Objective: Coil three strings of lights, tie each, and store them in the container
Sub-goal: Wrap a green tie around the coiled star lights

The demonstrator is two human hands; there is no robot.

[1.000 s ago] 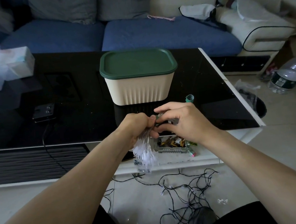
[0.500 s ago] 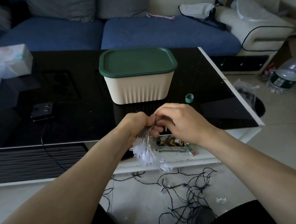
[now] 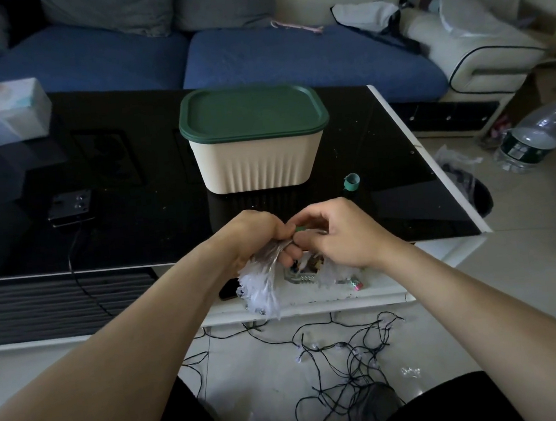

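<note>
No writing could be read anywhere; the bottle [image 3: 534, 134] on the floor at right wore a dark label too blurred to make out. The left hand [image 3: 258, 234] had its grip closed round a bundle [image 3: 264, 279] of coiled lights, clear bulbs spilling down below the fist, just past the near edge of the bench [image 3: 135, 224]. The right hand [image 3: 343, 234] pinched a green tie [image 3: 300, 229] against that bundle, fingertips touching the left hand's. The box [image 3: 255, 165] sat behind them mid-bench with its green lid [image 3: 253, 112] still on, and a tape roll [image 3: 351, 182] stood near its right corner, close to the bench's white right edge. Bare dark glass lay open to the left of the box, out to a small dark device [image 3: 71, 208] with its cord. A loose string [image 3: 345, 356] lay tangled on the floor between the knees. Against half a second earlier, both hands had stayed at the same spot over the bench edge, while the right fingers had opened a touch and the green tie had come into sight between the hands.
</note>
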